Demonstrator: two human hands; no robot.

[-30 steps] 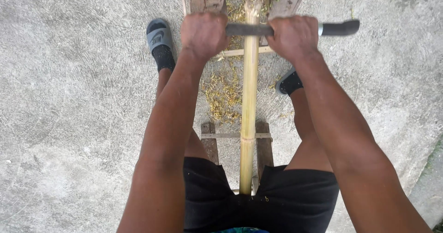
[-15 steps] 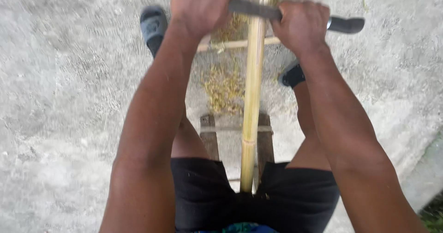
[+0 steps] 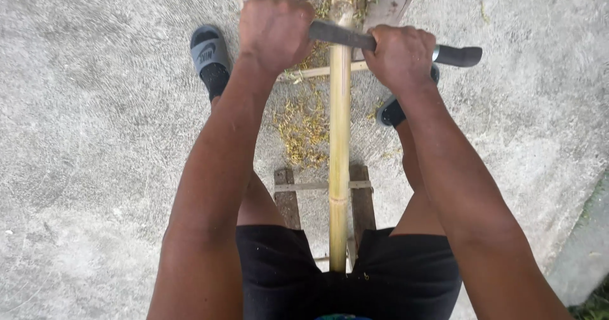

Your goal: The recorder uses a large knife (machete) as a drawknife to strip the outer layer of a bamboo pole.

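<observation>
- Two hands grip one long blade: the left hand is closed around its left end, the right hand is clenched on the dark handle at the right.
- Blade lies crosswise on the bamboo pole, at its far part, so both arms can bear on it evenly.
- Pole runs near to far between the legs, over a low wooden bench.
- Yellow shavings lie on the concrete floor left of the pole.

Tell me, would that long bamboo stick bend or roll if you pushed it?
The bamboo pole looks thick and straight, so it is probably stiff. Being round, it might roll, but the left hand and right hand press a knife across it, likely steadying it.
</observation>
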